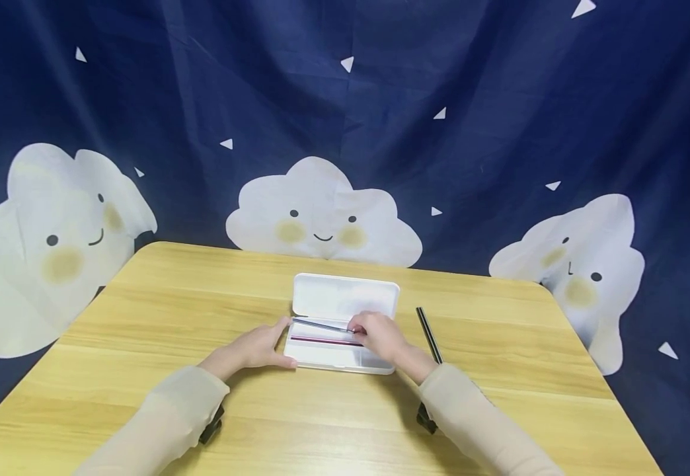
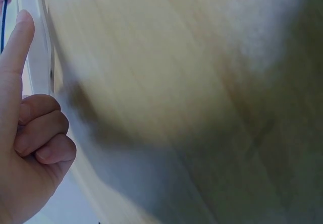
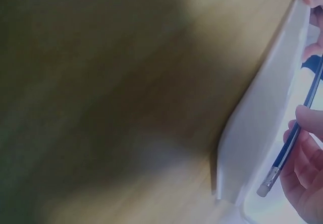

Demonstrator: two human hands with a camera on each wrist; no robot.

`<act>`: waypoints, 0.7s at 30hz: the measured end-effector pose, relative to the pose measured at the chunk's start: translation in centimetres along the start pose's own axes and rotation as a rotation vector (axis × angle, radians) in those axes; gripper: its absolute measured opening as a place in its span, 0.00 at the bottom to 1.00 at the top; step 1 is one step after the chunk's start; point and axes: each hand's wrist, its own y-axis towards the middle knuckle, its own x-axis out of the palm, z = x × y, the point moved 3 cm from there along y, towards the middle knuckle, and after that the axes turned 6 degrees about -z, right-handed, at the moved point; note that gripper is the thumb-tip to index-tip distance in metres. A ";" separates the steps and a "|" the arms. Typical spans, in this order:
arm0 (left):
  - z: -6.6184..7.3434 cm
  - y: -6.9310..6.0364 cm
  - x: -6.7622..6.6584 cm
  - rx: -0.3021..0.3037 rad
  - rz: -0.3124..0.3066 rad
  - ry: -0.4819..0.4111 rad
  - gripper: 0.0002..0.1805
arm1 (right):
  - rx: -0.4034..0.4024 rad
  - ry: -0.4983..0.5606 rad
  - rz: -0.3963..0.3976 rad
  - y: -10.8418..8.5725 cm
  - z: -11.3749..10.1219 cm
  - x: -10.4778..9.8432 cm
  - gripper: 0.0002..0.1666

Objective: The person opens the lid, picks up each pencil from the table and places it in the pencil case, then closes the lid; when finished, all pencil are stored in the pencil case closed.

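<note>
An open white pencil case (image 1: pixel 345 360) lies on the table with its lid (image 1: pixel 345 295) tipped back. My right hand (image 1: pixel 377 334) pinches a dark striped pencil (image 3: pixel 287 148) between thumb and fingers over the case; its eraser end shows in the right wrist view. The pencil slants leftward toward my left hand. My left hand (image 1: pixel 258 345) holds the left end of the case between its spread digits; in the left wrist view one digit is straight and several fingers are curled. Inside the case lies a dark red pencil (image 1: pixel 321 340), partly behind my right hand.
Dark striped pencils (image 1: pixel 428 334) lie close together on the wooden table (image 1: pixel 202 291), to the right of the case and partly under the right forearm. A blue curtain (image 1: pixel 345 99) with printed clouds hangs behind the table.
</note>
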 end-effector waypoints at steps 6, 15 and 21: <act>-0.1 0.1 0.1 0.001 0.001 -0.008 0.50 | -0.011 0.041 -0.070 0.1 0.3 0.5 0.07; 0.0 0.0 0.0 0.010 0.003 -0.008 0.49 | -0.029 0.016 -0.100 0.4 0.5 1.0 0.06; -0.1 0.1 0.2 0.001 0.007 0.011 0.48 | -0.029 0.016 -0.126 0.5 0.8 1.4 0.06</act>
